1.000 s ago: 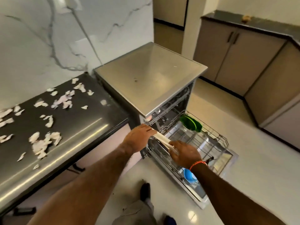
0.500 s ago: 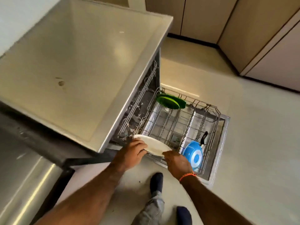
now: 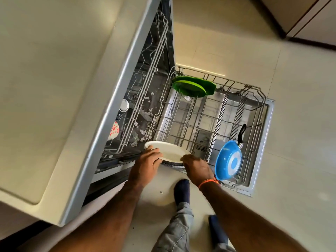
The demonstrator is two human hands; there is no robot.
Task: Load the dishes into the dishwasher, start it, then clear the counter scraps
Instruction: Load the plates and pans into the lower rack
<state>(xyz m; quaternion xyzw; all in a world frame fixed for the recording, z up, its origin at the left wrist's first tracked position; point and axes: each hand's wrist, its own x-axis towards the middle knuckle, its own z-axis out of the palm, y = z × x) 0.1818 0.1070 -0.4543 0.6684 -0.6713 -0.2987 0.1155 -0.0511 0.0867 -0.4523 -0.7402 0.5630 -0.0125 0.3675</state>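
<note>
I hold a white plate with both hands over the near left corner of the pulled-out lower rack of the open dishwasher. My left hand grips its left rim and my right hand grips its right rim. The plate lies nearly flat. Two green plates stand on edge at the rack's far end. A blue pan with a black handle leans at the rack's near right.
The upper rack sits inside the machine above paper scraps on the tub floor. A floral cup shows further in. The steel top fills the left. My feet stand on the tiled floor. Cabinets lie far right.
My head has leaned further over the dishwasher, so the counter with scraps has left view. Both hands have carried the white plate down to the lower rack's near corner.
</note>
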